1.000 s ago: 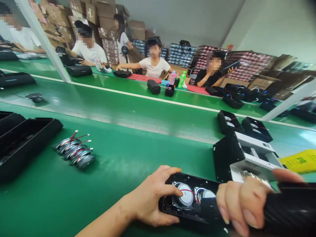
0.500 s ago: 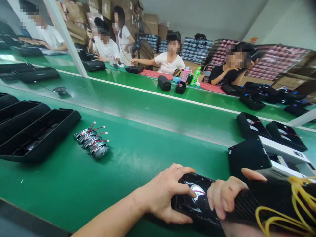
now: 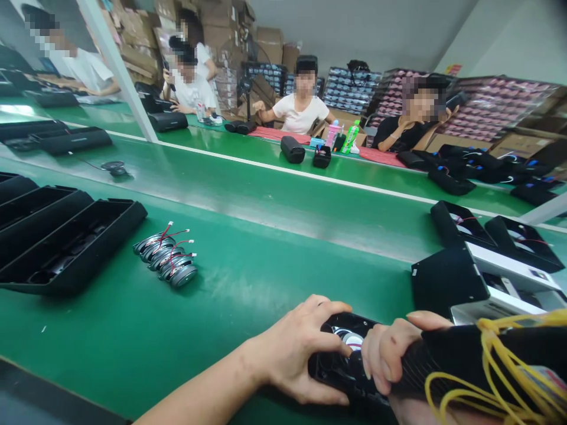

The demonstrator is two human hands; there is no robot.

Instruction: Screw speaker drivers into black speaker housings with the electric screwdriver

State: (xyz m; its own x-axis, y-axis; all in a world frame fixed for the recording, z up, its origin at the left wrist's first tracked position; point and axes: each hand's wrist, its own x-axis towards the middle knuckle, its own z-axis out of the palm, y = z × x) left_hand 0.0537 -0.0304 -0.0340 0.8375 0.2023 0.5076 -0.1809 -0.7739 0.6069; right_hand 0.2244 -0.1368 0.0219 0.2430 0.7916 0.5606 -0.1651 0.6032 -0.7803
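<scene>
At the bottom of the head view my left hand [image 3: 305, 348] grips the near end of a black speaker housing [image 3: 323, 367] from the left, thumb and fingers on its sides. Inside the housing sits a round speaker [image 3: 353, 340] with a white centre and a red wire; my left index finger reaches over it. My right hand [image 3: 392, 354] is wrapped round a ridged black electric screwdriver [image 3: 449, 357], with loops of yellow cord [image 3: 491, 354] hanging at its rear. The tool's tip points down into the housing, hidden behind my fingers.
A row of loose speakers [image 3: 166, 258] with red wires lies left on the green bench. Open black housings [image 3: 75, 248] stand further left. A black and white machine [image 3: 447, 277] is close by my right hand. Across the conveyor belt [image 3: 248, 195], several people sit working.
My right hand and the screwdriver have shifted slightly left over the housing; my left hand stays in place. On the belt, a speaker and housings have moved slightly right.
</scene>
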